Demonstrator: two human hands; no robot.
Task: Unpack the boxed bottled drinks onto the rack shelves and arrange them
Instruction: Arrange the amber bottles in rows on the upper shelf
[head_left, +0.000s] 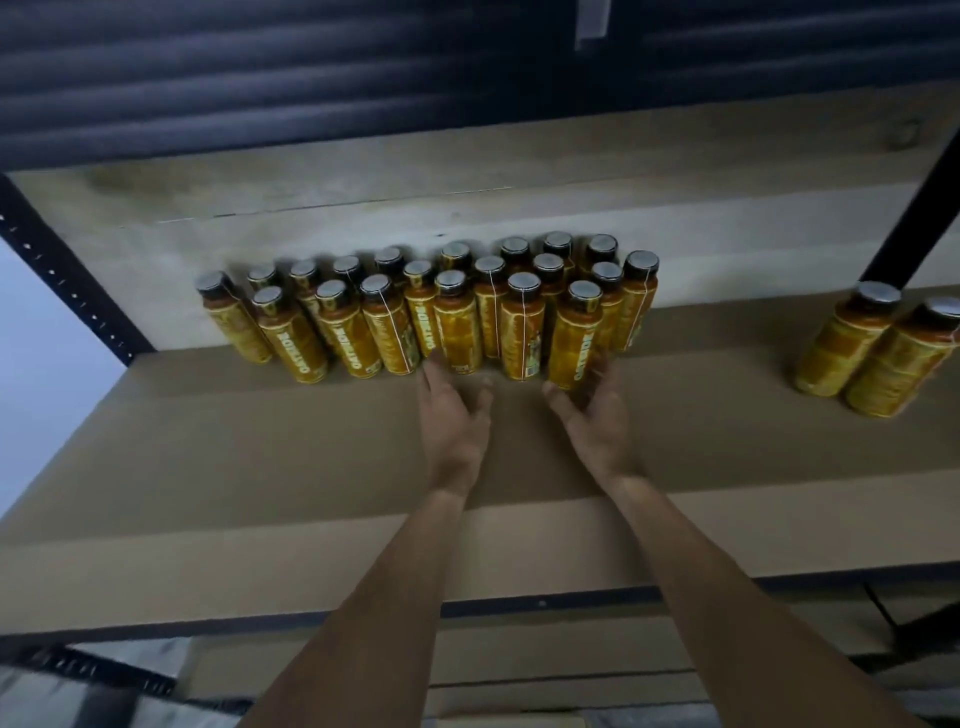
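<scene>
The arranging step is in hand. A group of bottles (389, 332) stands in rows on the shelf (260, 441), toward its back edge and somewhat left of the middle. Two more bottles (878, 353) stand well apart, near the right end. The left hand (454, 415) and the right hand (597, 421) reach to the front row with the fingers spread. The grip of each is released and holds nothing. The fingertips are at the foot of the front bottles, but blur hides whether they touch. The next move probably calls for a gentle, even push low on the bottles, so that the row becomes straight and none tips over.
</scene>
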